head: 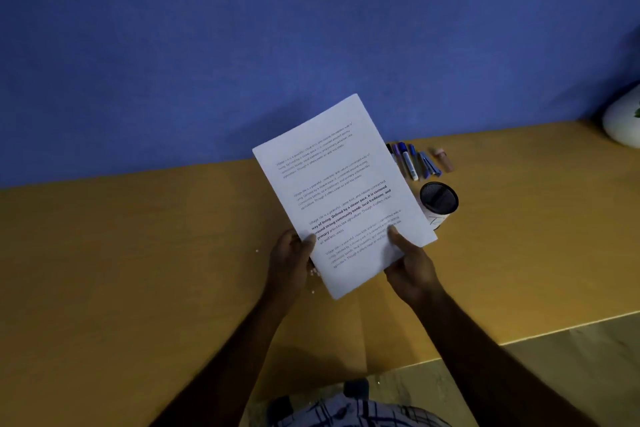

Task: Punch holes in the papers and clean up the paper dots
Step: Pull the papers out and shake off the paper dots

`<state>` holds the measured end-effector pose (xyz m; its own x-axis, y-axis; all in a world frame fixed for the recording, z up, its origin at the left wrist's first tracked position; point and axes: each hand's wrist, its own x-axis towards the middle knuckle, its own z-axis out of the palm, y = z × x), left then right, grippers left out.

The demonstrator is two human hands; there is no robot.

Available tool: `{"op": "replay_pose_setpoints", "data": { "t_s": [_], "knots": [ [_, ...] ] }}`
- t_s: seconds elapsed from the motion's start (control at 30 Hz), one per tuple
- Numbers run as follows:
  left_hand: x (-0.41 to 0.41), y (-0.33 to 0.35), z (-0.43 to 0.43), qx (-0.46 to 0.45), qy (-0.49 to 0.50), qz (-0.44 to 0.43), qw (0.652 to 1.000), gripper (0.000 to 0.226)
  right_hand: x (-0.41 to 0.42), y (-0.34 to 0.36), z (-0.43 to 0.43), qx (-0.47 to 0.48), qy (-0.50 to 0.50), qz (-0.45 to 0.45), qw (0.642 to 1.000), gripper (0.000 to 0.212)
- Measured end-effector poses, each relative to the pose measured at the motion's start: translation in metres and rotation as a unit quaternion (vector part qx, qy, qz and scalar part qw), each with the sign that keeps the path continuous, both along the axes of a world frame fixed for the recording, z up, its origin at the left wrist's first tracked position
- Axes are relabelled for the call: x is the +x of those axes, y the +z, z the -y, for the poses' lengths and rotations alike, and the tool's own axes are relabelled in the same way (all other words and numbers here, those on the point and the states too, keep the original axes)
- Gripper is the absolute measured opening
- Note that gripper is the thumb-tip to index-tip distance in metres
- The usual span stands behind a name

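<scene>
Over the yellow-orange wooden desk (138, 253), both hands are holding up a white printed sheaf of papers (341, 191), tilted so its top leans off to the right. Can't really tell how many sheets are in there, it just looks like one flat stack from this angle. The left hand (289, 262) grips the lower left edge, thumb pressed on the front face and the rest of the fingers curled behind. The right hand (410, 265) has the lower right part, thumb flat on the printed text and fingers wrapped underneath. So both are closed on the paper, not spread at all.

The text on the page is in a few paragraphs, one of them bold in the middle.

Just left of and below the left hand there are a few tiny white paper dots (313, 272) scattered on the desk, some right beside the paper's lower edge.

Behind the paper, to the right, a row of blue and purple markers and pens (410, 159) lies near the blue wall (242, 45), with a small pinkish-orange eraser-like thing (445, 159) just beside them. A black mesh cup with a white base (439, 203) stands near the paper's right edge. A white rounded object (623, 121) sits at the far right, cut off by the frame.
</scene>
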<state>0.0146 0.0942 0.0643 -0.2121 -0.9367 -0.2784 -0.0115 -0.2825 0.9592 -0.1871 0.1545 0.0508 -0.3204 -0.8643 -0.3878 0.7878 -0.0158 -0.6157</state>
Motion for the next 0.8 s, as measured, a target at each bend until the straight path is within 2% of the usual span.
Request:
{"op": "replay_pose_setpoints", "data": {
  "t_s": [0.1,0.2,0.33,0.5,0.63,0.8],
  "knots": [
    [0.006,-0.004,0.003,-0.039,0.002,0.052,0.998,0.008,0.001,-0.002,-0.003,0.006,0.015,-0.015,1.000,0.047],
    [0.017,-0.004,0.010,-0.059,0.003,0.086,0.995,0.014,-0.006,-0.004,-0.008,0.029,0.052,-0.064,0.996,0.049],
    [0.039,-0.007,0.016,-0.056,-0.010,0.086,0.995,0.019,-0.015,-0.002,-0.011,0.085,0.078,-0.143,0.983,0.046],
    [0.070,-0.012,0.022,-0.053,-0.036,0.107,0.992,0.019,-0.004,0.000,-0.003,0.111,0.162,-0.352,0.915,0.026],
    [0.097,-0.019,0.018,-0.065,-0.023,0.149,0.986,0.021,0.027,-0.012,0.007,0.105,0.168,-0.441,0.875,0.013],
    [0.132,-0.032,0.006,-0.091,0.017,0.229,0.969,0.035,0.079,-0.031,0.013,0.096,0.198,-0.507,0.833,0.015]
  ]
}}
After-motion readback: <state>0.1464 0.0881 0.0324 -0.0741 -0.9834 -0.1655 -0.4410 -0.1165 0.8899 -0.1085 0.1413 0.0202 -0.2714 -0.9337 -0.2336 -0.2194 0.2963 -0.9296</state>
